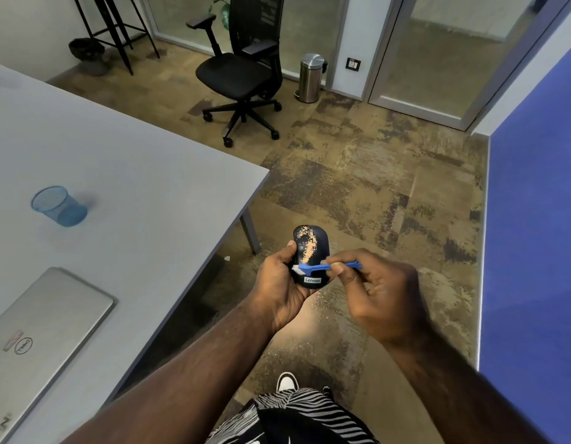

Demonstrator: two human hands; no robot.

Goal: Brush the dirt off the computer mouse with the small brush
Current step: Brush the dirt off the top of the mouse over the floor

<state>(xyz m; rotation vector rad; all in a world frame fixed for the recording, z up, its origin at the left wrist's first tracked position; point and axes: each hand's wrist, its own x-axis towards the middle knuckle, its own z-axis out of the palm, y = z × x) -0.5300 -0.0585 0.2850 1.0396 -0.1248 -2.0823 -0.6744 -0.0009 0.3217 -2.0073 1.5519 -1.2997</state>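
My left hand (pixel 279 283) grips a dark blue computer mouse (pixel 309 248), held upright over the floor to the right of the table. Light tan dirt streaks cover the mouse's upper half, and a white label sits near its lower end. My right hand (pixel 383 293) pinches the handle of a small blue brush (pixel 325 267) between thumb and fingers. The brush lies crosswise over the lower part of the mouse. Its white bristles touch the mouse's left side beside my left thumb.
A grey table (pixel 133 174) fills the left, bearing a blue mesh cup (pixel 58 206) and a closed silver laptop (pixel 37 334). A black office chair (pixel 242 75) and a steel pedal bin (pixel 309 78) stand farther off on the carpet. A blue wall panel (pixel 533 219) runs along the right.
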